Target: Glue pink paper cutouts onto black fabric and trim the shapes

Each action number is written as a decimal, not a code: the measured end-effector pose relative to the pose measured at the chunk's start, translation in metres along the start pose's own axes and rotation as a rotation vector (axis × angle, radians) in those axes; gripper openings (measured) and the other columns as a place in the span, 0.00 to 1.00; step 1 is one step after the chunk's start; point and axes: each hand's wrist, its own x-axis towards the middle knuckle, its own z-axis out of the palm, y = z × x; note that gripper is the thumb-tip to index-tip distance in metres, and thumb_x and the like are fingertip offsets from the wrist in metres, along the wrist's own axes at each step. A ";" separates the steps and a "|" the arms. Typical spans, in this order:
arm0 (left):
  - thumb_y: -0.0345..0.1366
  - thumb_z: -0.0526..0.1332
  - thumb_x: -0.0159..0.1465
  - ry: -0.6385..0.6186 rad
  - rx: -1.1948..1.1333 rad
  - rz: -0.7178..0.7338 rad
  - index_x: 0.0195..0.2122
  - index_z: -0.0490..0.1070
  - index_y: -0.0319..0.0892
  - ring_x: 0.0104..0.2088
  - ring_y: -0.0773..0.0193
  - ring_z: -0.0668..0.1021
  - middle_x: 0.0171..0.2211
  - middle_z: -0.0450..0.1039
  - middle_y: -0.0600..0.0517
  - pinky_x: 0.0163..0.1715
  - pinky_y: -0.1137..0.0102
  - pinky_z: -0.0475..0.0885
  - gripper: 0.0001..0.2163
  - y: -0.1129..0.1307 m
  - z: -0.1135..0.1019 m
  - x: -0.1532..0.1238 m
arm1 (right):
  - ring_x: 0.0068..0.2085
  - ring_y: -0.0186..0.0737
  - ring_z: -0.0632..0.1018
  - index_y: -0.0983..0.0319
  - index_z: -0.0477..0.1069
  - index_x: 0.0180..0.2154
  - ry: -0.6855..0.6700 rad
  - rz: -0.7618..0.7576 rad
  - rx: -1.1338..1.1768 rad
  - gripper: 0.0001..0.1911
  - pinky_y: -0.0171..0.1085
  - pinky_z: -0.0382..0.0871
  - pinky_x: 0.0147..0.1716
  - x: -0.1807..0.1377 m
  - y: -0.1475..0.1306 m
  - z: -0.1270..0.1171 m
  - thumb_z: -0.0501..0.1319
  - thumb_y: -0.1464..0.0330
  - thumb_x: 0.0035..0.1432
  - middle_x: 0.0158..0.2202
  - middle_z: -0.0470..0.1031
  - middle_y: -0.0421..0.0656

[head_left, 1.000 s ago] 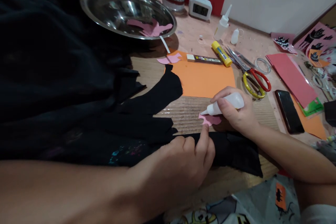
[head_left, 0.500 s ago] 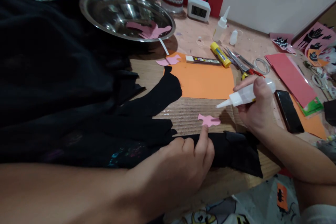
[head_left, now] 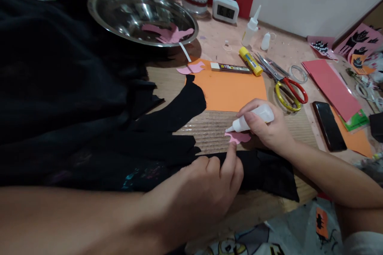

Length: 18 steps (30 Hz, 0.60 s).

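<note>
My right hand (head_left: 266,127) grips a white squeeze glue bottle (head_left: 253,118), tilted with its nozzle down at the left end of a small pink paper cutout (head_left: 239,137). The cutout lies on the corrugated cardboard (head_left: 206,127). With its index fingertip, my left hand (head_left: 212,183) presses the cutout's lower edge; the other fingers are curled in. Black fabric (head_left: 167,147) lies beneath my left hand and runs along the near side of the cutout. Whether the nozzle touches the paper or sits just above it, I cannot tell.
Behind the cutout lies orange paper (head_left: 233,91) with a pink piece (head_left: 191,67), a small lead case (head_left: 230,68) and a glue stick (head_left: 250,61). Scissors (head_left: 287,87) and a phone (head_left: 329,126) lie right. A steel bowl (head_left: 119,28) holds pink cutouts. More small bottles (head_left: 250,32) and a clock (head_left: 225,8) stand behind.
My right hand has brought the glue bottle left and down, from above the cutout's right side to its left end. The scissor handles are uncovered. My left hand has stayed put.
</note>
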 end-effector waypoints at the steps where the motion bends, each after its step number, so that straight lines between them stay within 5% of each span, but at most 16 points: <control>1: 0.34 0.63 0.62 -0.001 0.004 0.004 0.51 0.78 0.34 0.22 0.60 0.78 0.55 0.80 0.31 0.22 0.66 0.65 0.17 0.000 0.000 0.000 | 0.24 0.33 0.76 0.59 0.75 0.30 -0.001 -0.001 -0.003 0.23 0.31 0.69 0.23 0.000 0.000 0.000 0.67 0.47 0.60 0.25 0.78 0.38; 10: 0.34 0.65 0.60 0.033 0.021 -0.007 0.49 0.79 0.35 0.21 0.60 0.77 0.54 0.80 0.31 0.21 0.66 0.65 0.16 -0.001 -0.001 0.000 | 0.23 0.34 0.75 0.58 0.76 0.26 0.191 -0.082 0.034 0.27 0.33 0.70 0.22 0.000 0.003 -0.009 0.65 0.42 0.62 0.24 0.77 0.39; 18: 0.37 0.64 0.68 -0.102 0.064 0.080 0.55 0.77 0.35 0.25 0.64 0.79 0.57 0.78 0.31 0.24 0.70 0.68 0.17 -0.010 -0.014 0.002 | 0.23 0.33 0.74 0.60 0.76 0.29 0.032 -0.075 -0.044 0.26 0.32 0.68 0.22 -0.003 0.002 -0.006 0.65 0.45 0.63 0.22 0.76 0.38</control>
